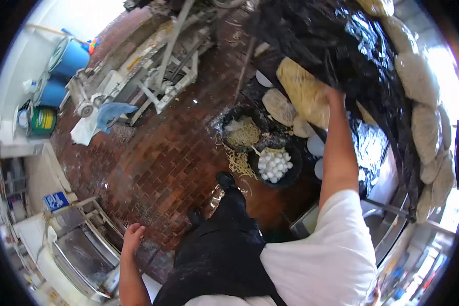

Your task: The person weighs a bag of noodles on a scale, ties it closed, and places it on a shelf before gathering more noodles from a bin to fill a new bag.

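My right hand [332, 98] is at the black plastic sheeting [306, 38], beside a large yellowish bag [303, 94]; its fingers are hidden or blurred, so its grip cannot be made out. Below the bag lie paler rounded bags [279, 107]. My left hand [134, 235] hangs over the brick floor at the lower left, away from any object, with its fingers partly curled and pressed together and nothing visible in them. Two black tubs stand on the floor ahead, one with noodle-like strands [243, 133], the other with white round items [274, 166].
Pale strands [239, 164] are spilled on the brick floor [158, 168] near my foot. A metal machine frame [163, 76] stands at the upper left, near blue barrels [72, 57]. Full bags [417, 79] line the right side. A metal-framed unit [84, 255] is at the lower left.
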Motion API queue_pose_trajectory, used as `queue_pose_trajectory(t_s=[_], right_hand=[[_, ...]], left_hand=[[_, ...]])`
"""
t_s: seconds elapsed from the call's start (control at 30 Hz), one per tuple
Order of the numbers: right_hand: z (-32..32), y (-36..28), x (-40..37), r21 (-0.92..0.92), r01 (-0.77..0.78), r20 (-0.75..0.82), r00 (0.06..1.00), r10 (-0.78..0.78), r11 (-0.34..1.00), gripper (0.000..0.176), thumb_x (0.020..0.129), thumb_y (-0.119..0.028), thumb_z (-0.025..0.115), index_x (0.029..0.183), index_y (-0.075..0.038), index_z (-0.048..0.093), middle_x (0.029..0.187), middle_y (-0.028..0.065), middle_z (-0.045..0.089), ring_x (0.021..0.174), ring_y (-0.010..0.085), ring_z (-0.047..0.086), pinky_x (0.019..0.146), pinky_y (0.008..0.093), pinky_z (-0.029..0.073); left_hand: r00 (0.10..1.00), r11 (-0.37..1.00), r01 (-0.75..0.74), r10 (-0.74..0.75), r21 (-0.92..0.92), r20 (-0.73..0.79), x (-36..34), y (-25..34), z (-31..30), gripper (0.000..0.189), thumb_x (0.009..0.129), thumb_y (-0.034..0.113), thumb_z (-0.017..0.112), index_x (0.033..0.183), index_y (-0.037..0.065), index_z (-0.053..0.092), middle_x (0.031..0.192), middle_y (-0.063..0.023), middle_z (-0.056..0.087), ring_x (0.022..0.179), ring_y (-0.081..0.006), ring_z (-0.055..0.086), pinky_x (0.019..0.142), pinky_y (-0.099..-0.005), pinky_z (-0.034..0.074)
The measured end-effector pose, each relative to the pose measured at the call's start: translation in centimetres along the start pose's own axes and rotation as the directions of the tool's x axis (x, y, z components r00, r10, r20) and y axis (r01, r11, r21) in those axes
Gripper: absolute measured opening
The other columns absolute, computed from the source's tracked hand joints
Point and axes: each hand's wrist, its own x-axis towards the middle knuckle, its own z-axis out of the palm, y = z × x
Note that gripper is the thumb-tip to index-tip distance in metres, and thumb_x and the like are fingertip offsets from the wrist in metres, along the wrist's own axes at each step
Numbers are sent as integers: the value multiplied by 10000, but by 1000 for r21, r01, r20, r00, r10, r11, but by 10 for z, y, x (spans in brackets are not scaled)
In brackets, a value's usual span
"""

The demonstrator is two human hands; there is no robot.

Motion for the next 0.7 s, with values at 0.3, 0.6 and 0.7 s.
queue_pose_trajectory(t_s=[0.3, 0.6, 0.7], right_hand=[[-93, -63, -40, 522, -672, 176, 688, 704, 526, 524, 780, -285, 831, 1163, 27, 657, 1088, 136, 701, 991, 231, 663, 920, 381, 508], [-233, -68, -142, 736, -676, 371, 382, 846, -17, 310, 845, -139, 750, 1095, 30, 680, 1017, 129, 703, 897, 241, 682, 797, 346, 561], [-278, -3, -176, 746, -649, 438, 309, 844, -149, 313, 855, -125, 730, 1117, 35, 669, 1034, 139, 698, 900, 249, 684, 811, 362, 564]], left_hand=[[977, 990, -88, 64, 111, 205, 35, -8, 13, 535, 882, 259, 720, 1297, -41, 563, 1047, -86, 671, 888, -165, 613, 823, -302, 488], [995, 994, 97, -99, 55, 31, 68, -41, -27, 370, 908, 305, 672, 1180, 64, 604, 868, -25, 645, 667, -136, 576, 551, -317, 458], [971, 971, 238, -238, 16, 11, 52, -37, -12, 283, 930, 298, 630, 1128, 98, 603, 770, -18, 600, 555, -141, 539, 461, -319, 413]])
